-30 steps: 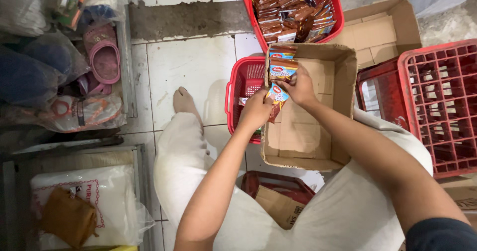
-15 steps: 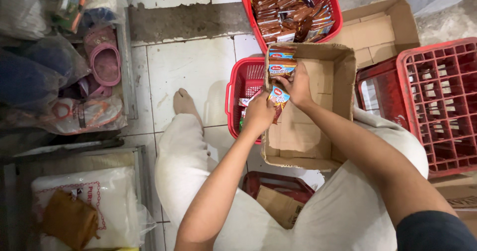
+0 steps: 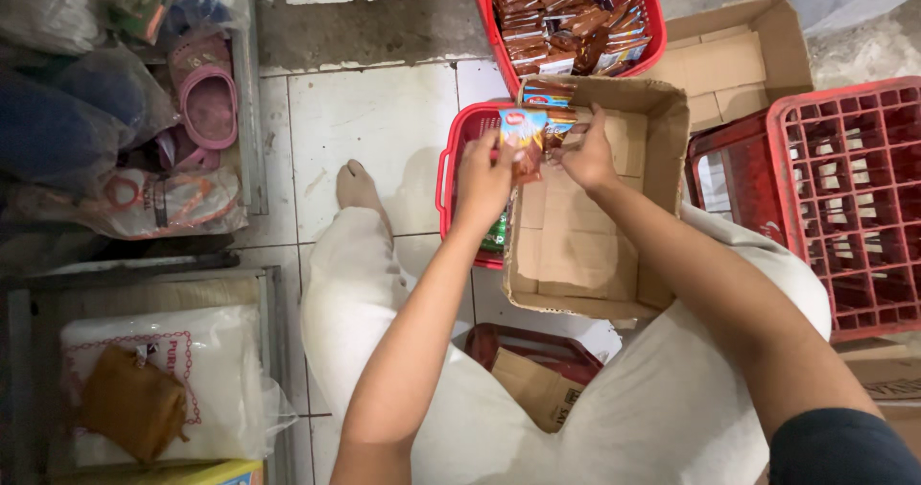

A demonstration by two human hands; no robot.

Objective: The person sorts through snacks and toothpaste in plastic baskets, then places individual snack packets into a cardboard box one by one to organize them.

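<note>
Your left hand (image 3: 483, 176) grips a brown snack packet (image 3: 524, 138), holding it upright just above the near edge of the open cardboard box (image 3: 576, 245). Your right hand (image 3: 587, 154), just beside it, pinches further packets (image 3: 559, 125) over the box's far end. Beyond both hands stands a red basket (image 3: 649, 5) full of packets.

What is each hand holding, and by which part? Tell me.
The left hand pinches a brown snack sachet by its lower left edge. The right hand has its fingers on sachets at the cardboard box's far end; exact hold unclear.
</note>
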